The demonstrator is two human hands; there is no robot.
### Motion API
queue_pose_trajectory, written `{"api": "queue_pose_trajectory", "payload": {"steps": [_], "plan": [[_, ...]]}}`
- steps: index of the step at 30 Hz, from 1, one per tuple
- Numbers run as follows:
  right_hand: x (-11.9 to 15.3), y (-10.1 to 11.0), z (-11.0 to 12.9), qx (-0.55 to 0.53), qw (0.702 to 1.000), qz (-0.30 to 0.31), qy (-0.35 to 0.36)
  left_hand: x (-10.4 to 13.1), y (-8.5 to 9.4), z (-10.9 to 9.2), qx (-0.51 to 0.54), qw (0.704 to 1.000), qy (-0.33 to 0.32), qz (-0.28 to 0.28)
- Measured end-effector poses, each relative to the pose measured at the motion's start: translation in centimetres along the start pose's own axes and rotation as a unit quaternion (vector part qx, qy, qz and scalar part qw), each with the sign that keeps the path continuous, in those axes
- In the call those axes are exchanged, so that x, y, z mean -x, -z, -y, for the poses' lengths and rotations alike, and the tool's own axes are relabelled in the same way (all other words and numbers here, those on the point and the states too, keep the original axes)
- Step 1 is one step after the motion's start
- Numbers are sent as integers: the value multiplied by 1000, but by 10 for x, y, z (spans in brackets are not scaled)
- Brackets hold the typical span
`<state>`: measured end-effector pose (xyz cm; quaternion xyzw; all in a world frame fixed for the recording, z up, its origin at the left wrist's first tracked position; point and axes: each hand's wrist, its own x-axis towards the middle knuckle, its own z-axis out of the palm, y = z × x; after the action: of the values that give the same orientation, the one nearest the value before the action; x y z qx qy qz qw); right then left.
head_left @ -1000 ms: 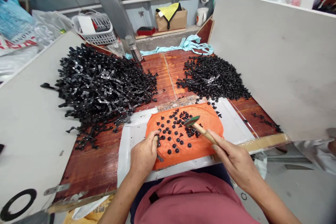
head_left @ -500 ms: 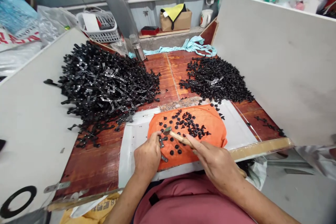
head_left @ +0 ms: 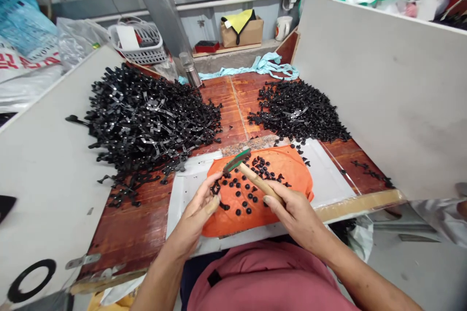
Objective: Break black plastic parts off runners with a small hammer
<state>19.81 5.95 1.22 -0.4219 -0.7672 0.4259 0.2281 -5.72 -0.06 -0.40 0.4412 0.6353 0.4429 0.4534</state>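
Observation:
My right hand [head_left: 295, 209] is wrapped round the pale wooden handle of a hammer [head_left: 257, 180]. The hammer's green head is raised over the orange cloth [head_left: 299, 175]. My left hand [head_left: 197, 209] grips a small black jointed part [head_left: 216, 188] between thumb and fingers, at the cloth's left edge. Part of that piece is hidden by the fingers. Several small black round-headed pegs [head_left: 248, 210] lie scattered on the cloth, some standing head up and some on their side.
A large heap of black jointed parts [head_left: 146, 121] covers the table's left side. A smaller pile of black pegs [head_left: 302, 112] lies at the right. Grey boards [head_left: 386, 97] wall both sides. A metal-and-clear cylinder [head_left: 190, 70] and a light blue cloth strip [head_left: 266, 64] are at the back.
The hammer head has risen and turned, showing its length. My left hand has rolled open towards the palm, tilting the black jointed part. The view has shifted slightly.

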Motion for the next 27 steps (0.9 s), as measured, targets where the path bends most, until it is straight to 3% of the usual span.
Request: {"api": "queue_pose_trajectory", "payload": {"steps": [2,4,9,13,16,27], "plan": [[-1,2,0,-26,1000,3,2,0,5,-3,70,997,16,22],[2,4,-5,-42,999,1,1,-6,9,0,71,997,25,0],[24,12,-31,-42,997,-36,-52,-28,16,19,-152,983,-14,-104],[40,20,-51,-41,992,-68,-103,-32,13,29,-272,954,-56,-113],[45,23,-59,-51,990,-77,-104,-31,9,33,-318,941,-51,-106],[39,16,-45,23,995,-57,-79,-30,4,36,-412,903,-49,-114]]}}
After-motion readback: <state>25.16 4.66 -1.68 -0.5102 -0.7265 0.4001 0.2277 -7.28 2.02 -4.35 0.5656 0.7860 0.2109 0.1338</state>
